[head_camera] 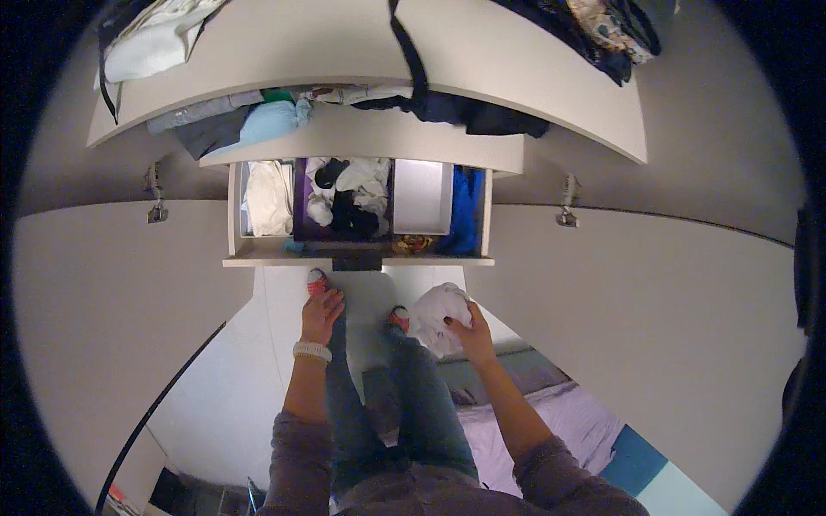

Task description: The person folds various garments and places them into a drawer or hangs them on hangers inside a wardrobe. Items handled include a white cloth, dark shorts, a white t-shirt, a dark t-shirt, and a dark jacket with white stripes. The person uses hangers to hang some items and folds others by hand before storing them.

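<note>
My right hand [476,332] grips the edge of a crumpled white cloth bundle [440,316], with the thumb over its near side. Holding nothing, my left hand [322,313] hangs above my left leg, fingers loosely apart and a pale band on the wrist. Ahead of both hands is a pulled-out wardrobe drawer [277,262]. Folded cream cloth [271,197] fills a box at its left. A dark purple box [301,222] in the middle holds white garments [364,177] and black ones [352,213]. To its right sit a white box [422,200] and blue fabric [466,209].
Above the drawer, a shelf holds folded clothes, including a light blue garment [274,122] and dark fabric [490,116]. A black strap [410,48] dangles from higher up. Wardrobe doors [129,277] stand open on both sides. Behind at right lies lilac bedding [535,426].
</note>
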Demonstrator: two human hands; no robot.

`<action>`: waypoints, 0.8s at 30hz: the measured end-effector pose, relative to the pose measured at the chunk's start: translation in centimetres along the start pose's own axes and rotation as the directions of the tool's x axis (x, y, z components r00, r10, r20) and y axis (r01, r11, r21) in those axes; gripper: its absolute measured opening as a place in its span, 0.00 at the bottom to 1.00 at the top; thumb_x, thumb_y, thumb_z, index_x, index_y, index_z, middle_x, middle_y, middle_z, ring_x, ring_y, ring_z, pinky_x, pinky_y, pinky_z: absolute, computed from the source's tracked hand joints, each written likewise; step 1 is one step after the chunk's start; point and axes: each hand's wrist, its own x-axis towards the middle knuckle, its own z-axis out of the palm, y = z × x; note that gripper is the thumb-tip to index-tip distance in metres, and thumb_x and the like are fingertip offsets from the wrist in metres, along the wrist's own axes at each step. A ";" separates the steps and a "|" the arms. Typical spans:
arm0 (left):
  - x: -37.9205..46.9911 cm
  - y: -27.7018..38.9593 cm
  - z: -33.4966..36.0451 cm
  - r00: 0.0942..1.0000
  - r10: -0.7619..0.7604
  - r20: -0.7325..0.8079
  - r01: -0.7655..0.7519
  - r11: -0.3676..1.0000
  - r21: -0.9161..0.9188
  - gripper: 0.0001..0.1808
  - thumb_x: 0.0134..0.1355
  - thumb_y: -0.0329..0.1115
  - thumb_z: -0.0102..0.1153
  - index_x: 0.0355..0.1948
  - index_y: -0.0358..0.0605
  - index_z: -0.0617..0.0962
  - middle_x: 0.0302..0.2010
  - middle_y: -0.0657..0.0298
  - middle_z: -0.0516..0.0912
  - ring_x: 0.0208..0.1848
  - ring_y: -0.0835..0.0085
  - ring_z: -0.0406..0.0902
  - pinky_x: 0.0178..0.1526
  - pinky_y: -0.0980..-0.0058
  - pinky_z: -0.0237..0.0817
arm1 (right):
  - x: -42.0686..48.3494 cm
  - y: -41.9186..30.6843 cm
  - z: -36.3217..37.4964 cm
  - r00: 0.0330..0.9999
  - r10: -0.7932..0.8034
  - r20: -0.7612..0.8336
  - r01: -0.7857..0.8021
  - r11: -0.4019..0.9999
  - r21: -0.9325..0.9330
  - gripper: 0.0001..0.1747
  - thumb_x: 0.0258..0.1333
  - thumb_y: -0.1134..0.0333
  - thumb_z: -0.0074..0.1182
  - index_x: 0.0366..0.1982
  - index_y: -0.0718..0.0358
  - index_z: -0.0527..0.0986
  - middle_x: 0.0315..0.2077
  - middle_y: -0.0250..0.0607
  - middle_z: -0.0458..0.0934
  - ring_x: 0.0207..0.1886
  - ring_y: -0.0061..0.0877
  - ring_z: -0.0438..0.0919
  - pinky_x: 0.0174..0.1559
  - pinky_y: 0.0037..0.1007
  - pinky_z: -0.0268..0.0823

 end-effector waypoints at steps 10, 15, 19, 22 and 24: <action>10.3 -0.6 0.9 0.985 0.031 0.169 0.014 0.965 -0.261 0.04 0.58 0.28 0.60 0.35 0.46 0.80 0.40 0.60 0.85 0.45 0.62 0.81 0.53 0.59 0.74 | 7.9 7.9 4.4 0.978 0.110 0.180 -0.145 0.970 0.194 0.39 0.50 0.75 0.66 0.63 0.60 0.61 0.52 0.43 0.73 0.58 0.32 0.72 0.60 0.36 0.69; 11.3 0.1 3.7 0.941 0.210 0.266 -0.156 0.965 -0.209 0.25 0.61 0.36 0.61 0.59 0.46 0.73 0.55 0.57 0.81 0.59 0.58 0.76 0.65 0.56 0.65 | 13.5 8.6 5.9 0.941 -0.020 0.336 -0.041 0.984 0.171 0.39 0.56 0.70 0.67 0.66 0.57 0.61 0.55 0.41 0.73 0.58 0.31 0.74 0.58 0.34 0.71; 10.8 -0.4 5.0 0.864 0.192 0.466 -0.376 0.860 0.344 0.48 0.62 0.41 0.65 0.76 0.45 0.51 0.69 0.56 0.69 0.71 0.62 0.64 0.71 0.61 0.56 | 17.4 8.3 10.0 0.909 -0.052 0.414 -0.095 0.940 0.328 0.37 0.59 0.72 0.63 0.67 0.56 0.61 0.57 0.41 0.72 0.60 0.28 0.72 0.60 0.33 0.69; 9.9 -1.0 4.7 0.800 0.137 0.584 -0.469 0.750 0.467 0.40 0.57 0.30 0.69 0.69 0.44 0.65 0.63 0.60 0.75 0.65 0.67 0.70 0.67 0.67 0.61 | 19.2 8.7 13.2 0.771 -0.092 0.630 -0.243 0.872 0.425 0.32 0.70 0.55 0.51 0.69 0.55 0.60 0.61 0.38 0.69 0.61 0.30 0.73 0.61 0.38 0.68; 9.9 -0.4 4.0 0.828 0.255 0.500 -0.487 0.769 0.414 0.34 0.57 0.26 0.67 0.64 0.41 0.69 0.58 0.60 0.78 0.60 0.70 0.74 0.63 0.69 0.64 | 20.9 9.0 14.2 0.712 -0.051 0.700 -0.364 0.826 0.431 0.32 0.72 0.49 0.47 0.69 0.55 0.60 0.61 0.38 0.70 0.60 0.31 0.74 0.60 0.40 0.69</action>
